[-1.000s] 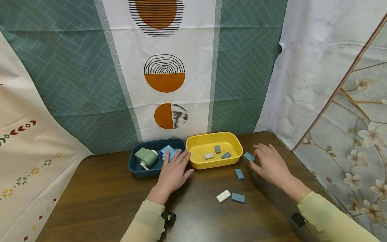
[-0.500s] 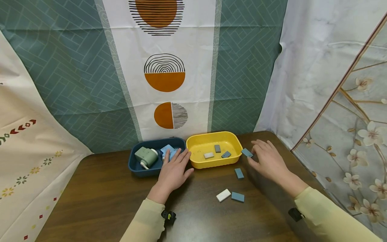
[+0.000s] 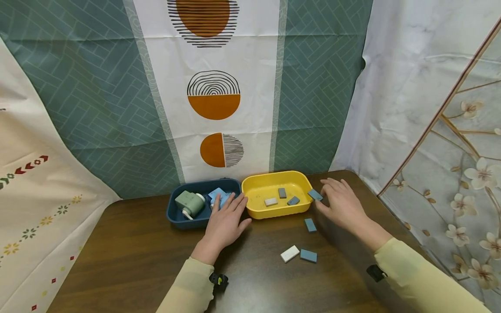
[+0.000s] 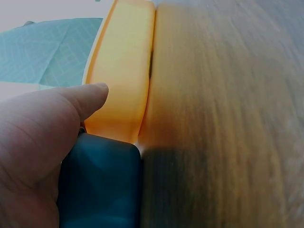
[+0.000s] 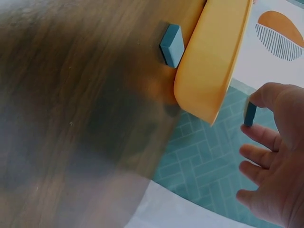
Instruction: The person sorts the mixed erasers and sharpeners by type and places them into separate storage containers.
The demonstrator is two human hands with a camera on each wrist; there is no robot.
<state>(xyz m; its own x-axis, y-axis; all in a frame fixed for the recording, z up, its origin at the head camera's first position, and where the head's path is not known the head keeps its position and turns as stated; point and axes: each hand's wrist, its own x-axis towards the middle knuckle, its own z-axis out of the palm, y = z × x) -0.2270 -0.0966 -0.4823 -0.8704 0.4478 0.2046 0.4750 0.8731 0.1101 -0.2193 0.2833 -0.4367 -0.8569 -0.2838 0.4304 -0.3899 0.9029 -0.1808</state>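
My right hand [image 3: 343, 203] pinches a blue domino-shaped block [image 3: 315, 194] between thumb and index finger, at the right end of the yellow tray [image 3: 274, 213]. In the right wrist view the held block [image 5: 250, 114] is seen edge-on, off the table, the other fingers spread loosely. Inside the yellow tray lie a white block [image 3: 270, 202], a grey block [image 3: 282, 193] and a blue block [image 3: 293, 201]. My left hand [image 3: 224, 221] rests with extended fingers over the dark blue tray [image 3: 185, 224], its fingertips where the two trays meet.
The dark blue tray holds a green bottle-like object [image 3: 189, 202] and a light blue object [image 3: 220, 196], partly hidden by my left hand. In front of the yellow tray lie a white block [image 3: 289, 254] and two blue blocks, one nearer [image 3: 308, 256], one farther [image 3: 310, 225].
My right hand has moved left with the pinched blue block, from beside the yellow tray to its right rim. My left hand has stayed still.
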